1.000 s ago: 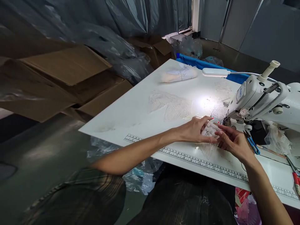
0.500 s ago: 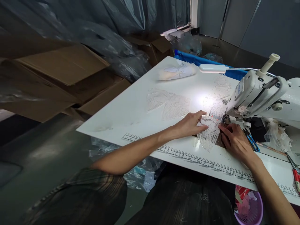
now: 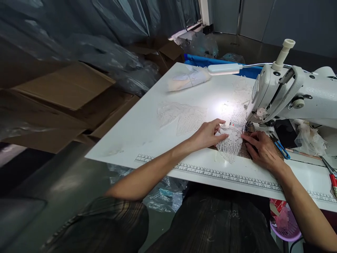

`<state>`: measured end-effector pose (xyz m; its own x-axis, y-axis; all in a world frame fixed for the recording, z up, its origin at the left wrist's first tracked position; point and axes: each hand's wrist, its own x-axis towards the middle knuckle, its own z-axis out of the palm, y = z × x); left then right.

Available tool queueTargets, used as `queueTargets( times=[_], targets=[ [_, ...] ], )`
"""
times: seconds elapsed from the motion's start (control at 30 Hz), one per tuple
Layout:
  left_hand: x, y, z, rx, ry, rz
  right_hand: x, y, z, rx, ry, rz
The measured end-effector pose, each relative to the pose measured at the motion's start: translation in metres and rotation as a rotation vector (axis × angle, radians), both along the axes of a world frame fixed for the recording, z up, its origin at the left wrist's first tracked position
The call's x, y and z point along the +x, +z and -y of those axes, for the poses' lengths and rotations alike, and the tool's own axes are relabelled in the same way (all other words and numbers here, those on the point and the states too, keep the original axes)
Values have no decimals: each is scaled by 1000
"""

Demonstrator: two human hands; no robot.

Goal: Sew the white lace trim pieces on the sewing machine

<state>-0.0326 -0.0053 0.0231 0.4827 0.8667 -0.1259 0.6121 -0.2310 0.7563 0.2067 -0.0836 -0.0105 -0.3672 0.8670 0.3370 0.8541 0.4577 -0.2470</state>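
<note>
A white lace piece (image 3: 231,146) lies flat on the white sewing table (image 3: 147,123), just in front of the needle of the white sewing machine (image 3: 292,95). My left hand (image 3: 207,133) rests on the lace's left edge, fingers stretched out and pressing it down. My right hand (image 3: 260,149) lies on the lace's right side, fingers extended toward the needle area. Neither hand grips anything. The machine's lamp (image 3: 225,69) lights the spot.
More lace pieces (image 3: 181,117) lie further left on the table, and a rolled fabric bundle (image 3: 188,79) at the back. Blue snips (image 3: 280,147) and red-handled scissors (image 3: 332,177) lie at the right. Cardboard boxes (image 3: 65,102) and plastic sheeting stand at left. A pink basket (image 3: 286,225) sits below.
The lace piece, held up between both hands a second ago, now lies flat under them beside the needle. The view has shifted slightly.
</note>
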Motion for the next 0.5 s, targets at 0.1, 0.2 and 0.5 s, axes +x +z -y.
queueTargets(
  times=[0.1, 0.2, 0.5],
  targets=[
    [1, -1, 1, 2, -7, -15, 0, -2, 0, 12, -9, 9],
    [2, 1, 2, 7, -5, -30, 0, -4, -1, 19, -14, 21],
    [2, 5, 2, -18, 8, -28, 1, 6, 7, 10, 90, -53]
  ],
)
